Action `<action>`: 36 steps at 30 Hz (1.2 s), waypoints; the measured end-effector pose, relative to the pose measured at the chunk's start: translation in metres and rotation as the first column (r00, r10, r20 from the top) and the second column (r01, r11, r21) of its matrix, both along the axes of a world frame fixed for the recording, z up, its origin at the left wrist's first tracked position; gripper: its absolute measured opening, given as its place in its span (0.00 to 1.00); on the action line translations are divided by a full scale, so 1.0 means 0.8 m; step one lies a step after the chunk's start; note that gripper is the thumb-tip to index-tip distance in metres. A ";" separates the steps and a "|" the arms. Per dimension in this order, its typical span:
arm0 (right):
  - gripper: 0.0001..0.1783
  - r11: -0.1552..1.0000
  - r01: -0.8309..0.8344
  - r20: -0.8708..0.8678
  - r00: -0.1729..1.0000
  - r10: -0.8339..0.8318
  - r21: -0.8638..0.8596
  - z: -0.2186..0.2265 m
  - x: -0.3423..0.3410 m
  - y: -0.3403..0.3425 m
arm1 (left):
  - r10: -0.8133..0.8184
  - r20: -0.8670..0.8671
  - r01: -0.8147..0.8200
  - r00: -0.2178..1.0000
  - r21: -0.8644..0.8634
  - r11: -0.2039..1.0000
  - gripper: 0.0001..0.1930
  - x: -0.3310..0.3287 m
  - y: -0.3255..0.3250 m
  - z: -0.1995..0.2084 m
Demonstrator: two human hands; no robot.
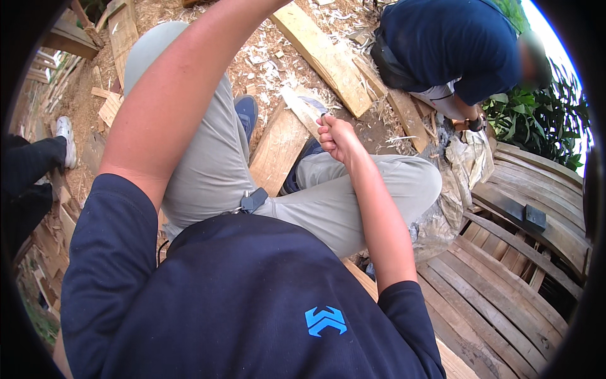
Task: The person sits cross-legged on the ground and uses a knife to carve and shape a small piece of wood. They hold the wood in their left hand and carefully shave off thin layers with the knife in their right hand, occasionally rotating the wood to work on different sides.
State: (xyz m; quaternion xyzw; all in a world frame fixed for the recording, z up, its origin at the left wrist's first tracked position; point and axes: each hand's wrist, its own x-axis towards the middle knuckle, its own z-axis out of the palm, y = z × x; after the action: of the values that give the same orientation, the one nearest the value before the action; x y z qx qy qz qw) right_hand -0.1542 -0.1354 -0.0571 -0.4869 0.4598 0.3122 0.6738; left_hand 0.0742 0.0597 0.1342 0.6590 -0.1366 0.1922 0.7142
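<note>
Wood shavings [255, 60] lie beyond the right hand [339, 138], fingers clenched, contents unclear; plank [325, 57] ahead, board [274, 148] left, co-worker [448, 44] right; left hand's state cannot be told.

Pale wood shavings [262, 47] litter brown ground. Near the top centre, a thick plank [328, 60] lies slantwise, with a narrower board [407, 120] just beside it on the right. At upper right, a co-worker [445, 47] in a dark blue top bends forward, next to a leafy green bush [536, 123]. Below them, a crumpled, pale plastic sheet [464, 183] lies beside weathered grey-brown boards [499, 294], which bear a small dark block [535, 218]. At the left edge, another person's dark trouser leg [35, 161] ends in a white shoe [65, 141].
</note>
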 end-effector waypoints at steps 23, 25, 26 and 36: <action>0.20 0.410 -0.579 -0.098 0.652 0.752 -0.705 -0.008 -0.013 0.018 | -0.052 -0.109 0.045 0.993 -0.068 0.997 0.11 -0.010 0.003 0.011; 0.16 0.772 -0.466 0.000 0.856 0.517 -0.432 0.008 -0.009 0.016 | -0.046 -0.092 0.039 0.995 -0.076 0.996 0.11 -0.006 0.004 0.004; 0.16 0.873 -0.369 0.006 0.920 0.391 -0.319 0.007 -0.008 0.013 | -0.051 -0.092 0.045 0.994 -0.076 0.996 0.11 -0.006 0.004 0.005; 0.22 0.344 -0.341 0.003 0.707 0.708 -0.875 -0.005 -0.010 -0.002 | -0.095 -0.089 0.088 0.992 -0.076 0.993 0.11 -0.009 0.007 0.012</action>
State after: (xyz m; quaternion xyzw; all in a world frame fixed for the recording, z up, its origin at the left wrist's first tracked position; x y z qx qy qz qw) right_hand -0.1623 -0.1372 -0.0611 -0.9159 0.2202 0.1595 0.2952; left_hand 0.0668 0.0652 0.1441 0.6340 -0.1266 0.1335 0.7511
